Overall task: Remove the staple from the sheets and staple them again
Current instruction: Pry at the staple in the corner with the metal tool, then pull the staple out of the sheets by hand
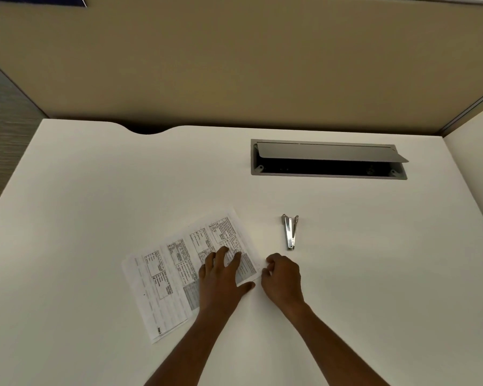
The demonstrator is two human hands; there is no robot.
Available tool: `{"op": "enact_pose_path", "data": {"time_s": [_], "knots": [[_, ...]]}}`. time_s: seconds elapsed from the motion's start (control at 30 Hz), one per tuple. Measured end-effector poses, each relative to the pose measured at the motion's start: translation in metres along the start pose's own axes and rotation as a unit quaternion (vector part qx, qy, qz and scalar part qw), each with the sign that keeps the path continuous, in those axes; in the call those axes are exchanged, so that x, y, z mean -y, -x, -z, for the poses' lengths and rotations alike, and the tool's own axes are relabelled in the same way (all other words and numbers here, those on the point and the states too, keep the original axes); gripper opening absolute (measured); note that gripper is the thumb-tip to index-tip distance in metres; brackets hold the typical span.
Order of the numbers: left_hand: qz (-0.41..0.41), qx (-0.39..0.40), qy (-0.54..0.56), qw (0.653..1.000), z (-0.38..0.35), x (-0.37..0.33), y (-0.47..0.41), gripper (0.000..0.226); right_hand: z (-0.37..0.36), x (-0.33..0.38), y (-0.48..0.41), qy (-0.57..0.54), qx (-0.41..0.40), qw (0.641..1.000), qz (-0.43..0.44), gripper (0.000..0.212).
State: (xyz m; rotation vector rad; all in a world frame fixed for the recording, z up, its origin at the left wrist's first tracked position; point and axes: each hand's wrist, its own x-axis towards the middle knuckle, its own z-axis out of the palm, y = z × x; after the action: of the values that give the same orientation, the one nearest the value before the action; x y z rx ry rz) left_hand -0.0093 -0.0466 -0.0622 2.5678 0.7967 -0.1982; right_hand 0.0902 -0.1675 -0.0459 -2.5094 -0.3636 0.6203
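Printed sheets (168,274) lie angled on the white desk (95,190), left of centre. My left hand (221,280) presses flat on their right part, fingers spread. My right hand (282,277) has its fingers curled at the sheets' right corner, with the fingertips at the paper's edge. Whether they pinch the corner or a staple is too small to tell. A small metal stapler (290,232) lies on the desk just beyond my right hand, untouched.
A grey cable hatch (328,158) with its lid propped open is set into the desk at the back right. A tan partition wall (234,65) stands behind the desk. A curved notch (147,130) cuts the desk's back edge.
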Motion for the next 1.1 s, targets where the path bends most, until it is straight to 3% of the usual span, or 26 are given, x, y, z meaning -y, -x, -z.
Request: {"op": "enact_pose_path", "data": {"time_s": [0.2, 0.47, 0.7, 1.1], "knots": [[-0.010, -0.010, 0.005, 1.000, -0.001, 0.001, 0.002, 0.082, -0.001, 0.008, -0.003, -0.050, 0.025, 0.995, -0.080, 0.030], [-0.023, -0.005, 0.003, 1.000, -0.001, -0.001, 0.006, 0.081, 0.008, 0.012, 0.002, -0.175, 0.008, 0.977, -0.118, 0.008], [-0.137, -0.122, 0.090, 0.979, 0.007, -0.009, 0.010, 0.035, 0.015, 0.023, 0.011, -0.319, -0.008, 0.937, -0.143, 0.014], [-0.152, -0.229, 0.157, 0.949, 0.057, -0.022, 0.024, 0.026, 0.062, 0.065, 0.041, -0.476, 0.038, 0.875, -0.079, 0.008]]}}
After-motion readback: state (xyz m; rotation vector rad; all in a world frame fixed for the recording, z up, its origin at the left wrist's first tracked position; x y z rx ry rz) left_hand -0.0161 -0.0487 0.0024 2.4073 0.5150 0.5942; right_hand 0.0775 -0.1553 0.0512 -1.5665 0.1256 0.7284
